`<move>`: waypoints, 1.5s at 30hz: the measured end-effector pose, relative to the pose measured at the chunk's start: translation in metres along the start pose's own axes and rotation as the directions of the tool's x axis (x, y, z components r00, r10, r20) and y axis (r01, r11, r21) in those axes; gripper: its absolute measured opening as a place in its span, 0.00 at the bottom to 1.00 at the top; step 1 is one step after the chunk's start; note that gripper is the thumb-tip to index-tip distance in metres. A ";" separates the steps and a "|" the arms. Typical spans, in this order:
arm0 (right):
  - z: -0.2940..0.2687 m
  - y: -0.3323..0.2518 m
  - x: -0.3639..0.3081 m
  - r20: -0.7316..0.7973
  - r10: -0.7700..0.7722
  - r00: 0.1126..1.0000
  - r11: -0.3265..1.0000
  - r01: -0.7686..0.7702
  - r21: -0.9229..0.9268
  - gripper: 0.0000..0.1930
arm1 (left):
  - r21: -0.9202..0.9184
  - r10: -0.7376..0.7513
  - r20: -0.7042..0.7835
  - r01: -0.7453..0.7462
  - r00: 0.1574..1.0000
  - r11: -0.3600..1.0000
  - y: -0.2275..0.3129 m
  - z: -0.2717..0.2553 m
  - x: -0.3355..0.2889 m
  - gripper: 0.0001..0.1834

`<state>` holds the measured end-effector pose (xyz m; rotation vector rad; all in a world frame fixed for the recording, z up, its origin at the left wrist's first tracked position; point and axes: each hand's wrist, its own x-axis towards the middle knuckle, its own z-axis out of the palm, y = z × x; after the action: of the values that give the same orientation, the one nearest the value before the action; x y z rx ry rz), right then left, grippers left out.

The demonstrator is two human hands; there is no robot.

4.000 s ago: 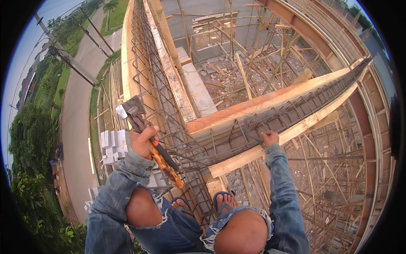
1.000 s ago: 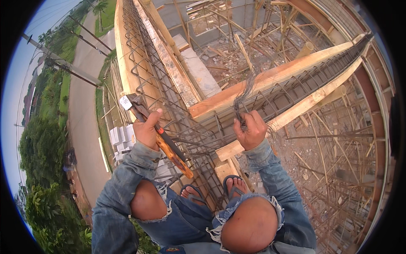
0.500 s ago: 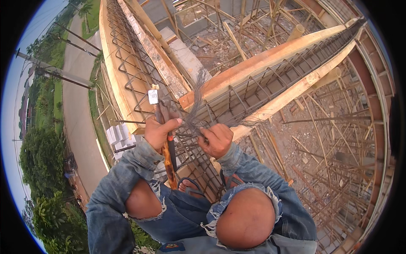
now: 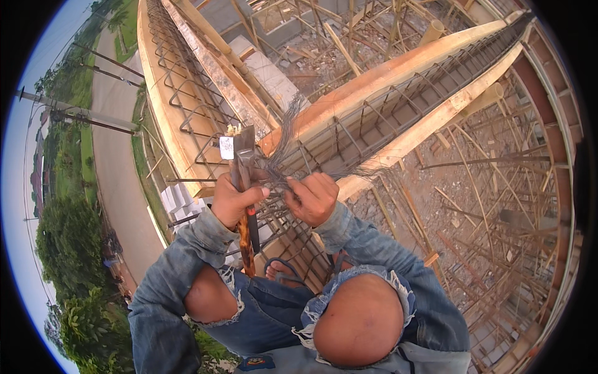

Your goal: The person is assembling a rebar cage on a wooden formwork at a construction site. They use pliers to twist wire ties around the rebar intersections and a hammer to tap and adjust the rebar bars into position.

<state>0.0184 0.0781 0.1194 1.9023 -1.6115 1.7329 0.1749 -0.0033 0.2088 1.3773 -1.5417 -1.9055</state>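
My left hand [image 4: 232, 201] is closed round a hammer with a worn wooden handle [image 4: 247, 252] and a white patch on its head [image 4: 227, 148]. The same grip holds a metal hand tool with a red-and-black handle [image 4: 252, 219]; its kind is partly hidden. A loose bundle of thin dark tie wire [image 4: 288, 134] fans out between my hands. Fingers of my right hand [image 4: 313, 198] pinch the wire strands close to my left thumb. Under both hands lies the corner of the steel rebar cage [image 4: 286, 232].
Timber formwork boards [image 4: 430, 65] flank rebar cages running away to the left and right. My sandalled feet [image 4: 281, 271] rest at the cage beneath me. Far below are rubble and bamboo props [image 4: 461, 206]; a road [image 4: 118, 174] and utility pole [image 4: 75, 109] lie left.
My right hand has shifted slightly left and up, closer to my left hand. The tools in my left hand have turned, so more of their metal heads shows. The wire bundle has moved with my hands.
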 end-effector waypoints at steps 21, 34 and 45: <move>0.004 0.001 -0.008 0.101 -0.130 0.986 0.988 0.137 -0.066 0.10 | 0.050 0.027 -0.103 -0.022 0.994 0.999 0.000 0.005 0.003 0.17; -0.004 -0.001 -0.019 0.168 -0.264 0.950 0.964 0.265 0.017 0.12 | 0.027 -0.078 -0.077 0.080 0.994 0.996 -0.009 -0.008 0.010 0.09; -0.002 -0.003 -0.007 0.121 0.010 0.993 1.000 -0.013 0.024 0.10 | 0.111 0.156 -0.129 -0.142 0.979 0.984 -0.001 -0.010 0.006 0.07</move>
<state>0.0207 0.0845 0.1163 2.0499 -1.6506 1.6798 0.1808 -0.0134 0.2056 1.3621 -1.6439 -1.6297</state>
